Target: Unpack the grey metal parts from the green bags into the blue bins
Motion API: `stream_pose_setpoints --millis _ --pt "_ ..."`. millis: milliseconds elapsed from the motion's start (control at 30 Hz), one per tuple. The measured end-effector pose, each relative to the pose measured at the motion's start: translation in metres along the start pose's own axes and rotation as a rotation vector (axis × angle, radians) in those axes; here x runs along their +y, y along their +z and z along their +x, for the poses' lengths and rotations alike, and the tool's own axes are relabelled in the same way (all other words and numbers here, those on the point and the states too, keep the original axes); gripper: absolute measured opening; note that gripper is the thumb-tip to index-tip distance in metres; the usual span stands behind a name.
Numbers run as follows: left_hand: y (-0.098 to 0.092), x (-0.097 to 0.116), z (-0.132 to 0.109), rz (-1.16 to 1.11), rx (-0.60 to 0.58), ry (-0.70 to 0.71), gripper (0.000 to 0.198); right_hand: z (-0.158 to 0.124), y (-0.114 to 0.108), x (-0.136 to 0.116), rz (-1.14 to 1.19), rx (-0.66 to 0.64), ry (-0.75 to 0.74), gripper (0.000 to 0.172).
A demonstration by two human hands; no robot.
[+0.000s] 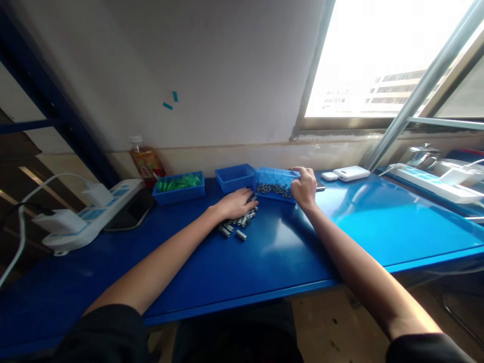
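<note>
My right hand (304,186) grips the right end of a blue plastic bin (276,175), which is tilted up with its opening towards me. Small shiny metal parts (274,189), too small to name, lie gathered along its lower side. My left hand (235,203) rests palm down with fingers stretched over a pile of short silvery metal pieces (244,220), partly hiding them. One such piece (241,235) lies apart, nearer to me. Behind my left hand stands another blue bin (235,177), with no contents visible. Farther left, a third blue bin (177,195) holds green pieces (179,183).
At left are a power strip (94,214) with plugs, a dark phone (130,212) and a drink bottle (145,160). A white box-shaped device (351,173) and a small white case (329,176) lie to the right. Another power strip (434,182) sits at far right.
</note>
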State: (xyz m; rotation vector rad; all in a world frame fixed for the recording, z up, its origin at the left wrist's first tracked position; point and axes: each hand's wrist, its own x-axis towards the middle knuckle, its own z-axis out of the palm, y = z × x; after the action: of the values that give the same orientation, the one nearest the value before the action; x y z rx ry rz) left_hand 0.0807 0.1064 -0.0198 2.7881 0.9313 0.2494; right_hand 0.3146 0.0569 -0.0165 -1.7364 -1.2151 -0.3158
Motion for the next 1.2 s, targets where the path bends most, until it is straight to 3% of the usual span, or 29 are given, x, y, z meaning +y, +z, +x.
stream_pose_setpoints --millis 100,300,833,1033,1200 --pt "0.001 0.005 -0.016 0.022 0.075 0.039 0.056 -0.002 0.004 -0.001 0.117 0.008 0.038 0.053" --pt "0.004 0.01 -0.032 0.063 0.187 0.008 0.042 -0.011 0.012 -0.016 0.188 -0.035 -0.062 0.05" --pt "0.007 0.011 -0.033 0.014 0.22 -0.009 0.037 -0.019 0.016 -0.024 0.224 -0.054 -0.214 0.052" --pt "0.008 0.011 -0.032 0.016 0.204 -0.005 0.038 -0.014 0.017 -0.017 0.232 -0.079 -0.373 0.057" --pt "0.003 0.003 -0.03 -0.023 0.173 0.066 0.039 -0.012 0.009 -0.017 0.244 0.022 -0.481 0.067"
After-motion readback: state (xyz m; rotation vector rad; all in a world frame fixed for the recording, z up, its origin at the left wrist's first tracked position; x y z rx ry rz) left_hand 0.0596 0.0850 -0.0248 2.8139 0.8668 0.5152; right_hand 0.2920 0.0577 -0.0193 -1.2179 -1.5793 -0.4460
